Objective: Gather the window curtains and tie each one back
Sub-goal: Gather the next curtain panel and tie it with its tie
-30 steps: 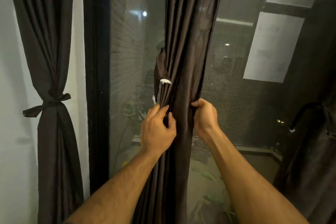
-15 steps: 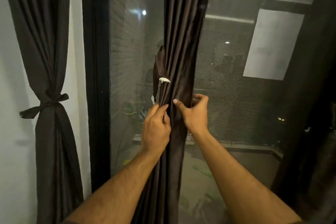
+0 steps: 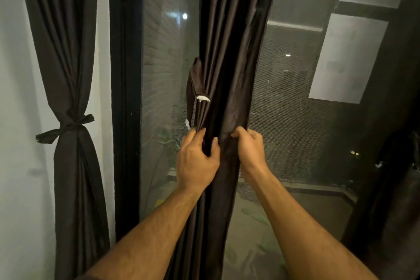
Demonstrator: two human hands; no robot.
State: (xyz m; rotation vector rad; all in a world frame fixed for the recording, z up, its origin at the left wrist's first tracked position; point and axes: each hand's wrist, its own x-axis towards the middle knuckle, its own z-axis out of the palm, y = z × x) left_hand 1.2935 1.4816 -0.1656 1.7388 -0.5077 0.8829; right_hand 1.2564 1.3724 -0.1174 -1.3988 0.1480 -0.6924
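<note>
Gripping curtain (image 3: 229, 52), both hands (image 3: 218, 154).

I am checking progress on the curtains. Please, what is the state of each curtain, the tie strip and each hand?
Left curtain: gathered, tied back with a knotted band.
Middle curtain: gathered, not yet tied.
Tie strip: hanging loose beside the middle curtain.
Left hand: grips the middle curtain.
Right hand: grips the middle curtain.

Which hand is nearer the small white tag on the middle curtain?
Left. The left hand grips the folds just below the white tag; the right hand grips the middle curtain farther right.
</note>
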